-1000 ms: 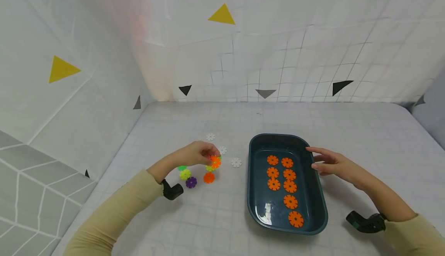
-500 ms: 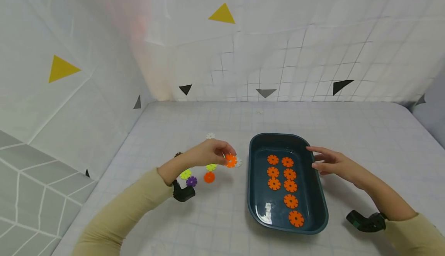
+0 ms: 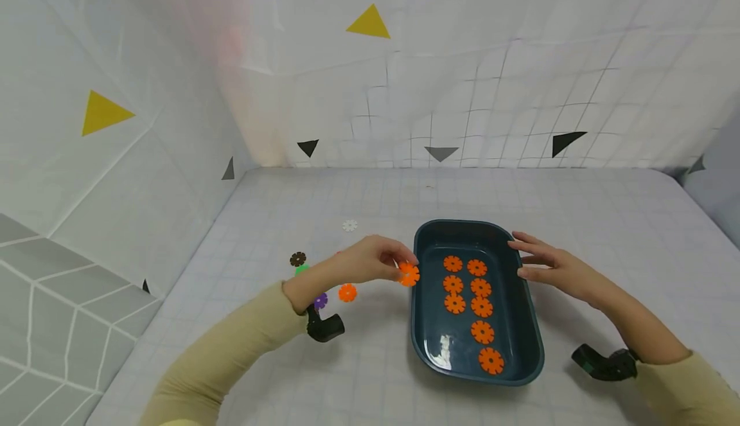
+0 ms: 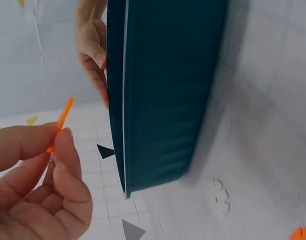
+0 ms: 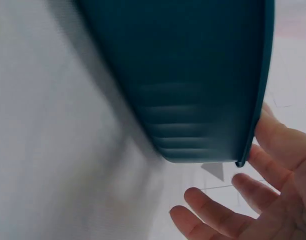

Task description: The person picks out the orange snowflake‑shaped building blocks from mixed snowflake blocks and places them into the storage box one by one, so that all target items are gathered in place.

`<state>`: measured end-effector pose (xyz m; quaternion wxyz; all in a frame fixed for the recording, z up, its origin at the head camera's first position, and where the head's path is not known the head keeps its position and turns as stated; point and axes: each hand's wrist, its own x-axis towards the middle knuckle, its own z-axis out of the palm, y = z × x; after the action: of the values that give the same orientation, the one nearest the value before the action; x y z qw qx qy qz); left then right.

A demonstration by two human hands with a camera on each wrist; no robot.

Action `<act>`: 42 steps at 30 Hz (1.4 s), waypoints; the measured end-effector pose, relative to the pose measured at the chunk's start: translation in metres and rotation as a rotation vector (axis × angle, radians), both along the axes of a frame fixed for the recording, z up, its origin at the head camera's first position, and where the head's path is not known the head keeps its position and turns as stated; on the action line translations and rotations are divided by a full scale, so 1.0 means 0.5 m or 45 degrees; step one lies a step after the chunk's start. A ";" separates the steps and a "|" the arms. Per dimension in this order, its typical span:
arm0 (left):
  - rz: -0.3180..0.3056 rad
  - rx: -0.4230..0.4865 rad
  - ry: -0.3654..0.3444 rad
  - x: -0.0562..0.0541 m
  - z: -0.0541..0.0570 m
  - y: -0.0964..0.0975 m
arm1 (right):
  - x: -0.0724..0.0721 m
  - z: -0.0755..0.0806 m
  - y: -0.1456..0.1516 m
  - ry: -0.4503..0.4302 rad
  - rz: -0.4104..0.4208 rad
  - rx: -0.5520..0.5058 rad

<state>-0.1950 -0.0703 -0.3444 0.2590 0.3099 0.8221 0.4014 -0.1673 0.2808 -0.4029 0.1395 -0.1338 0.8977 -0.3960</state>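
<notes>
My left hand (image 3: pixel 372 260) pinches an orange notched disc (image 3: pixel 409 274) between thumb and fingers, at the left rim of a dark teal tray (image 3: pixel 462 352). In the left wrist view the disc (image 4: pixel 66 112) stands edge-on above the fingertips, beside the tray wall (image 4: pixel 168 90). Several similar orange discs (image 3: pixel 482 306) lie in two columns on the tray floor. My right hand (image 3: pixel 555 272) touches the tray's far right rim, fingers spread and relaxed. The right wrist view shows its thumb and forefinger at the rim, the other fingers apart from it.
Left of the tray lie loose discs: orange (image 3: pixel 347 293), purple (image 3: pixel 321 300), brown (image 3: pixel 297 259), green (image 3: pixel 302 269) and white (image 3: pixel 349 225). My left forearm hides part of this group. A white sheet wall with triangle markers (image 3: pixel 442 153) rises behind the table.
My left hand has carried the orange disc rightward from the loose discs to the tray's left rim. My right hand stays at the tray's rim, its fingers slightly more spread.
</notes>
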 end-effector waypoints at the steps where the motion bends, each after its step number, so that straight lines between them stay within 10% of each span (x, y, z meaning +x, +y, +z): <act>1: -0.012 0.003 -0.004 0.002 0.000 0.004 | 0.000 0.003 -0.001 0.012 0.010 0.008; 18: -0.129 0.005 -0.008 0.013 -0.006 0.058 | -0.025 0.019 -0.020 0.293 0.124 0.200; 42: -0.279 -0.001 -0.009 0.016 -0.028 0.115 | -0.145 -0.044 -0.016 0.347 0.482 -0.120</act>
<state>-0.1867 -0.0126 -0.3584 0.3043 0.3964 0.7825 0.3715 -0.2397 0.2728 -0.4251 0.0824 -0.3584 0.8476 -0.3826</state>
